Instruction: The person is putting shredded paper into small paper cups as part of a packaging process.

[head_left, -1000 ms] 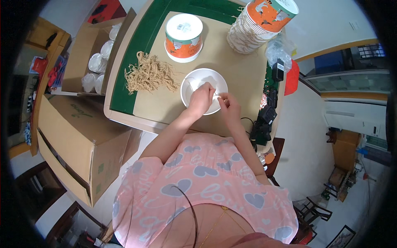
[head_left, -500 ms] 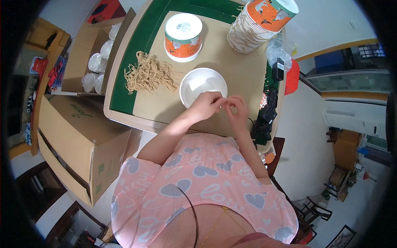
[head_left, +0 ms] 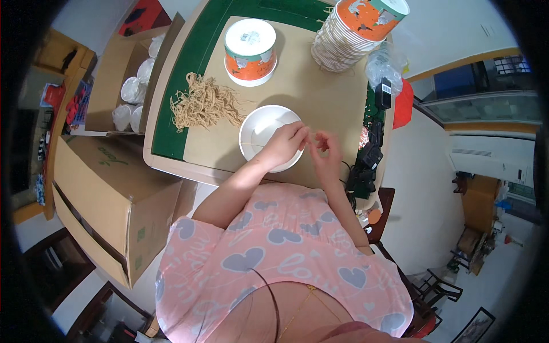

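Note:
A white paper bucket stands mouth up near the table's front edge, with a faint thin line across its inside. My left hand reaches over its right rim, thumb and fingers pinched together. Just right of it, my right hand is also closed in a pinch and slightly blurred, its fingertips close to the left hand's. Whatever the fingertips hold is too small to make out. Left of the bucket lies a loose heap of tan twisted-paper cords.
An orange and green printed bucket stands upside down behind. A tall leaning stack of nested buckets, cords along its side, is at the back right. Black adapters and a clear plastic bag line the right edge. Cardboard boxes stand left.
The white bucket has shifted slightly left and nearer to me. Both hands stay pinched at nearly the same place, fingertips a little further apart.

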Available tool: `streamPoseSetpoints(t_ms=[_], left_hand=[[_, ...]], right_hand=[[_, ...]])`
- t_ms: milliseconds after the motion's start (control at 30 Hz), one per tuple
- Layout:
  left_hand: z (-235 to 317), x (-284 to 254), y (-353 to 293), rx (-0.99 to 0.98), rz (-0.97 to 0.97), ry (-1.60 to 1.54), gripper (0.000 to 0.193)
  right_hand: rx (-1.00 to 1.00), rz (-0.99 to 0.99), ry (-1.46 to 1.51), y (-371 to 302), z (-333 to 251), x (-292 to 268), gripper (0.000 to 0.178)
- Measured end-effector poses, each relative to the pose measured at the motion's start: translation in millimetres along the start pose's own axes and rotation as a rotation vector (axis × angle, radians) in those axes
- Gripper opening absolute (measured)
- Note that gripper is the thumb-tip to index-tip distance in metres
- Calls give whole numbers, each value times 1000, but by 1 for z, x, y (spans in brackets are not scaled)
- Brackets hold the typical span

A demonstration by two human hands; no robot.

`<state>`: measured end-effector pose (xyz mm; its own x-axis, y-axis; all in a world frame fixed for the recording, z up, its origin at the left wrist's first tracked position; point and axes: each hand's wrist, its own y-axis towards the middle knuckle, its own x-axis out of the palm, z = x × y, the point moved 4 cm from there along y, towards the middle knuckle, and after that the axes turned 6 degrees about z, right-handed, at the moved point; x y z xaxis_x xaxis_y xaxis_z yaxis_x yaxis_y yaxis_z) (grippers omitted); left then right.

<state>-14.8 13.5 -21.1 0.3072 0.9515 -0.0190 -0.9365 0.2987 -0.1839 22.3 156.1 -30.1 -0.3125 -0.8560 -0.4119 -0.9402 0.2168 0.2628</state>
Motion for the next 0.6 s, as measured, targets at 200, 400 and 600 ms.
streamPoseSetpoints(t_ms=[200,400,600], left_hand=[[-2,0,1,-14,-9,40,31],[2,6,-4,-6,-17,51,29],[8,9,-7,-5,-14,59,27]], right_hand=[[-30,-9,-16,5,-4,9,19],[-72,18,29,8,-12,12,13],[-111,52,54,3,-4,8,11]])
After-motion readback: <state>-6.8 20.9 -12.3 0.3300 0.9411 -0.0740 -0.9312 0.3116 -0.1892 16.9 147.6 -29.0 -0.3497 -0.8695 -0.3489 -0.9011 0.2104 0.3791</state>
